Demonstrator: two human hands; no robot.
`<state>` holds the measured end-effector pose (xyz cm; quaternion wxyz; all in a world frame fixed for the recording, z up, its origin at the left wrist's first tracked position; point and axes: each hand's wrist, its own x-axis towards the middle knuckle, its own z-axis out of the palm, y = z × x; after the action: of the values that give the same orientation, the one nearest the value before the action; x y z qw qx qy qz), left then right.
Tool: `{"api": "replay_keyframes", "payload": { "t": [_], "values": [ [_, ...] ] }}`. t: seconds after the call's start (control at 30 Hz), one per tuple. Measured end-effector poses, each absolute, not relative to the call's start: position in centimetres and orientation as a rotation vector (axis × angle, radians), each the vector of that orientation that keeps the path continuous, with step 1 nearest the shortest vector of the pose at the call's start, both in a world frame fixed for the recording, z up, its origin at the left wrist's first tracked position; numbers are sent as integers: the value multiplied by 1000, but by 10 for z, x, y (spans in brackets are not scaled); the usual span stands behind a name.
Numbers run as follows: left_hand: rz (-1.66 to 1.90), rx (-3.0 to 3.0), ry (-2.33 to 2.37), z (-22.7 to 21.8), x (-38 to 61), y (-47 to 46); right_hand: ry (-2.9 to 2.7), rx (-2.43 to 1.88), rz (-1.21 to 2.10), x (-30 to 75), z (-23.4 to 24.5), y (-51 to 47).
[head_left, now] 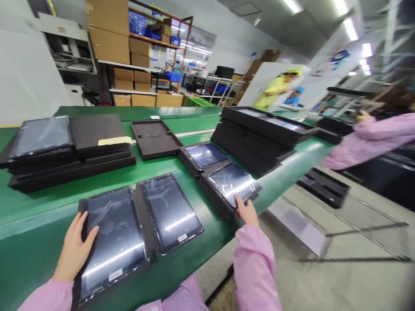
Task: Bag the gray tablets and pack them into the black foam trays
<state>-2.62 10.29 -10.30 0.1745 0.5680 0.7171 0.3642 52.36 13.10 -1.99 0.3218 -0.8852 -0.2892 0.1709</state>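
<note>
Green bench [214,235]; shelving [129,65] bkgd. LH panel [113,235]: long axis fore-aft, label [116,274] nr end. L hand [75,244] spread at edge; R hand [247,212] on tray panel [231,181], grip unclear.

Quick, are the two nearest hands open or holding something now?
Left hand: open, spread at the left edge of the nearest display panel.
Right hand: at the corner of a farther display panel; whether it grips cannot be told.

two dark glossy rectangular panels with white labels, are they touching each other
Apart: the head view plainly shows a long black strip between the left panel and the right panel.
</note>
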Motion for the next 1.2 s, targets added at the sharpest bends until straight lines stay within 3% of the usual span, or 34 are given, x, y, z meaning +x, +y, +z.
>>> {"api": "replay_keyframes", "payload": {
  "t": [0.2,0.3,0.43,0.5,0.83,1.03,1.2],
  "values": [
    [997,1378,2047,-98,0,39,-1021,-2548,116,473,32,147],
    [987,1282,2054,-103,10,9,-1680,-2181,275,399,41,175],
    [979,1247,2050,-108,15,-15,-2602,-1331,334,283,31,216],
    [974,1281,2027,-107,14,-22,-2711,-1234,333,239,20,233],
    [812,1607,1991,-80,8,-38,-2572,-1360,469,197,-28,258],
    [758,2045,2066,-67,-3,-32,-2423,-1263,551,204,-36,257],
    [797,2066,1989,-57,-7,-26,-2236,-1223,627,218,-29,255]
  ]
}}
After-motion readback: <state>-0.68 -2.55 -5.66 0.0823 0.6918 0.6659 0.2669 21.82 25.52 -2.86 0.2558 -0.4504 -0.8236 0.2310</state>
